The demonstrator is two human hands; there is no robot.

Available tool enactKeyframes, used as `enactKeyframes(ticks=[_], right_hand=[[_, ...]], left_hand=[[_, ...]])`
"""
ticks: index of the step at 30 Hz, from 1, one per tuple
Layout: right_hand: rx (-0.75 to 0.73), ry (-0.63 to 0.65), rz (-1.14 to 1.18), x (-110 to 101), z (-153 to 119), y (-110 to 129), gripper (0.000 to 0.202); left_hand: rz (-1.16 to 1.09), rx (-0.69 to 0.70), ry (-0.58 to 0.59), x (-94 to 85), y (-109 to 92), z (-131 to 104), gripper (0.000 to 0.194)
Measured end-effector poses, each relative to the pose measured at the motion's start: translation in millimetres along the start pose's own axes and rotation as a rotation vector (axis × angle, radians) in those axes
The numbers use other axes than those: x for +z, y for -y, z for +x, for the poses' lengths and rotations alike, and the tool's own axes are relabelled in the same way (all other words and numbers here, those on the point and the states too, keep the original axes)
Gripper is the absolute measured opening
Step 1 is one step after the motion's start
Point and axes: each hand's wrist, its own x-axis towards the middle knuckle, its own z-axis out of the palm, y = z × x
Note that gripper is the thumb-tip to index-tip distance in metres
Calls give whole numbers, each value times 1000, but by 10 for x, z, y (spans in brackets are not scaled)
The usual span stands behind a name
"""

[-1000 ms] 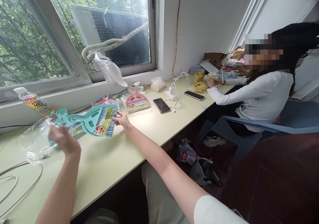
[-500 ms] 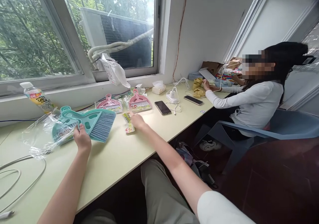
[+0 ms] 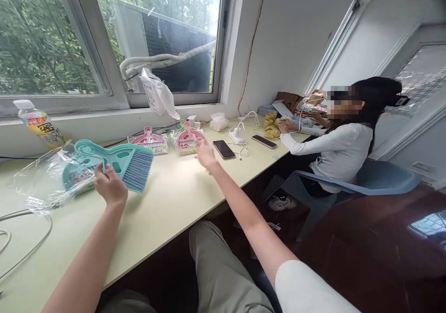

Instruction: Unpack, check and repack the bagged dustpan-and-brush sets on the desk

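My left hand (image 3: pixel 110 183) is closed on a teal mini broom and dustpan set (image 3: pixel 120 160), lifted at a tilt over the table. Its grey-blue bristles point right, and the dustpan shows behind the broom. Crumpled clear plastic wrap (image 3: pixel 42 180) lies against its left side. My right hand (image 3: pixel 206 156) reaches over the table between a packaged pink broom and dustpan set (image 3: pixel 186 141) and a black phone (image 3: pixel 224 149). Its fingers look stretched out and slightly blurred, with nothing visible in them. A small coloured scrap shows beneath the right wrist, mostly hidden.
Another packaged pink set (image 3: pixel 149 142) lies at the back. A drink bottle (image 3: pixel 38 125) stands at left. Tissues (image 3: pixel 219 122), a white charger (image 3: pixel 237 135) with cables and a second phone (image 3: pixel 264 141) are to the right. A person (image 3: pixel 343 146) sits at the table's far end, handling yellow items.
My right hand has moved right, from the printed card strip on the table toward the phone. The strip has left its former spot. My left hand keeps hold of the teal set.
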Motion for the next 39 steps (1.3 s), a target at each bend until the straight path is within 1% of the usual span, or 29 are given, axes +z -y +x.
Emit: enactKeyframes(ticks=[1,2,3,4,5,6,7,9,11,12,15,17,23,26,28,31,33,34,37,39], right_hand=[[-45,-20,33,4,14,200,52],[-141,-113,121,26,33,415,47],[-281,-183,219,68,54,634,44],[-380,-220,309,128,77,846,41],[-430,-238,389,202,99,1039,40],[-429,-242,463,284,120,1203,38],[-380,-258,542,368,137,1330,36],[-256,-279,687,510,160,1467,34],[-174,-284,768,585,168,1470,33],[-156,-286,784,594,170,1440,32],[-137,-296,805,552,182,1324,31],[-126,-283,828,520,208,1270,32],[-167,-166,934,512,321,1207,30],[-160,-130,910,486,308,1207,27],[-159,-141,841,455,251,1232,27],[-141,-254,687,409,135,1280,27],[-125,-320,614,387,87,1290,26],[-130,-328,602,379,81,1284,26],[-162,-274,638,358,120,1236,27],[-171,-226,683,331,150,1199,26]], left_hand=[[23,12,-5,-17,-35,-23,53],[47,33,-3,-34,-70,-49,54],[71,66,13,-48,-104,-78,54],[97,107,41,-61,-136,-109,54],[122,152,71,-71,-164,-141,54],[147,194,94,-79,-188,-170,54],[174,234,112,-85,-205,-195,54],[221,307,127,-91,-219,-219,55],[196,331,151,-91,-203,-199,55],[136,312,183,-87,-185,-176,56],[-136,168,301,-59,-110,-87,60],[-225,123,332,-36,-64,-45,60],[-194,157,285,-17,-13,-27,56],[-198,168,260,-13,-18,-46,55],[-187,190,220,-21,-37,-78,54],[-87,303,152,-49,-94,-151,52],[-51,352,146,-61,-135,-197,52],[-63,346,158,-60,-150,-212,52],[-132,276,214,-30,-144,-202,53],[-135,249,229,-7,-72,-121,51]])
